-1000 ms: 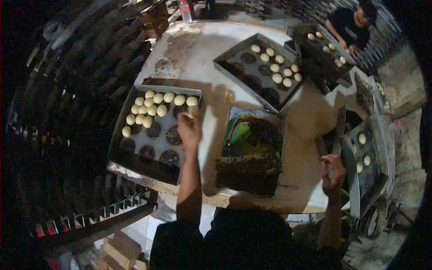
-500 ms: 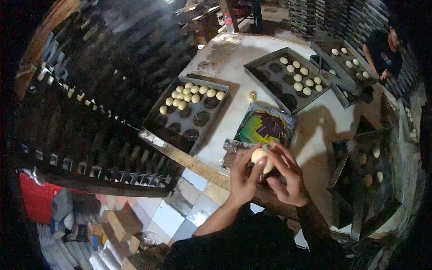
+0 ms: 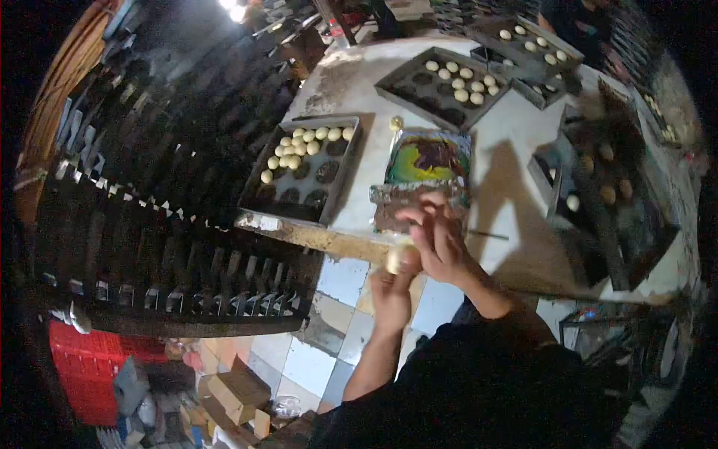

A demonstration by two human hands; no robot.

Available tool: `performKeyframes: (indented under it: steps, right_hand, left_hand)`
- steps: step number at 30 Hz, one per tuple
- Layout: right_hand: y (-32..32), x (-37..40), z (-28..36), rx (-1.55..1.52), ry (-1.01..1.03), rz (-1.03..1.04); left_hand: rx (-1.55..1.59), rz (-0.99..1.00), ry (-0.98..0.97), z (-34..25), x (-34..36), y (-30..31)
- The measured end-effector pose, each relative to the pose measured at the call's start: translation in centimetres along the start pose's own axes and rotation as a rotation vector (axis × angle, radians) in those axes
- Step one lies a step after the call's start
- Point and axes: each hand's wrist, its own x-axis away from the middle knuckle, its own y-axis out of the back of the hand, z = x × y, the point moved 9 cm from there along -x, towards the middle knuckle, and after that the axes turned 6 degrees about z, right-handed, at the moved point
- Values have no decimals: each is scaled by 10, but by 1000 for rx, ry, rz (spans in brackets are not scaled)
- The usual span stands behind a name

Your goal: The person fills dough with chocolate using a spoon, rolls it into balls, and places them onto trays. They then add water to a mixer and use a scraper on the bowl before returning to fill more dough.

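Observation:
A pale dough ball (image 3: 402, 257) sits in my left hand (image 3: 392, 293), whose fingers and thumb close around it near the table's front edge. Just up and right of it, my right hand (image 3: 443, 248) has its fingers stretched out and apart, somewhat smeared by motion. No object shows in its fingers, which reach over the near end of a plastic bag (image 3: 396, 170) coloured green and yellow with a dark brown mass (image 3: 437, 155) on it. A small yellowish lump (image 3: 396, 123) lies beyond the bag.
Metal trays with round dough balls stand at left (image 3: 351, 168), at the back (image 3: 385, 90) and on the right (image 3: 550, 202). A bottle (image 3: 338, 34) stands at the far edge. Dark racks (image 3: 179, 254) line the left side; cardboard boxes (image 3: 238, 389) lie on the floor. Another person stands at back right.
My hands have moved apart: the left, holding the dough ball, is lower and nearer me, while the right has let go of it and opened its fingers. The view has shifted.

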Motion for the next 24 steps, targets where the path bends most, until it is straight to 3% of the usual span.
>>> performKeyframes:
  steps: [1,3,4,5,7,9,11,12,15,18,24]
  right_hand:
    - [-16,1,8,-106,-10,0]
    - [-67,26,1,-171,-188,105]
    - [-77,32,24,-132,-62,79]
    - [-96,46,24,-133,-105,186]
    - [-115,72,20,-274,-175,291]
    - [-133,107,-13,-387,-365,386]
    - [-108,134,-101,-105,-469,330]
    - [-66,124,-110,77,-518,244]
    - [8,139,-191,900,-525,375]
    - [15,139,-221,841,-476,596]
    - [6,170,-252,743,-451,781]
  left_hand:
    - [290,-78,69,12,9,21]
    - [253,-97,59,25,35,45]
    - [234,-104,52,33,49,62]
    - [312,63,124,63,64,76]
    - [610,-99,311,77,80,91]
    - [656,-49,403,78,96,99]
    - [567,-12,458,75,103,105]
    - [497,-30,433,85,105,120]
    - [528,-25,379,61,85,124]
    - [536,-64,366,77,61,133]
    - [436,-111,303,71,5,133]
